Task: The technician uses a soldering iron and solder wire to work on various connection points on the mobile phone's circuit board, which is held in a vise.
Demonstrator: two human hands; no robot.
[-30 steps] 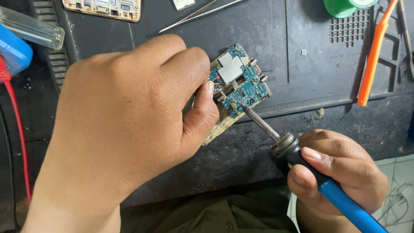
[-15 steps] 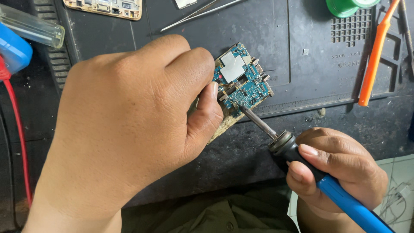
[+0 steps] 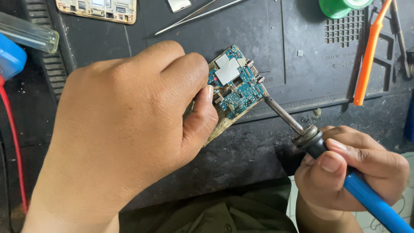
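Two bare hands, left [image 3: 129, 142] and right [image 3: 345, 172], sleeveless wrists, olive-green garment [image 3: 224, 211] below

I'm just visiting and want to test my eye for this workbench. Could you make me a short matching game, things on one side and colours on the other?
Things:
1. circuit board in the left hand
2. soldering iron handle in the right hand
3. long thin tool at upper right
4. solder spool at top edge

Colours:
A. orange
B. green
C. blue with a silver shield
D. plain blue

Pairs: 1-C, 2-D, 3-A, 4-B

Electronics repair workshop here: dark work mat [image 3: 258, 39] on the counter, soldering iron [image 3: 310, 140], circuit board [image 3: 237, 84], tweezers [image 3: 198, 15].
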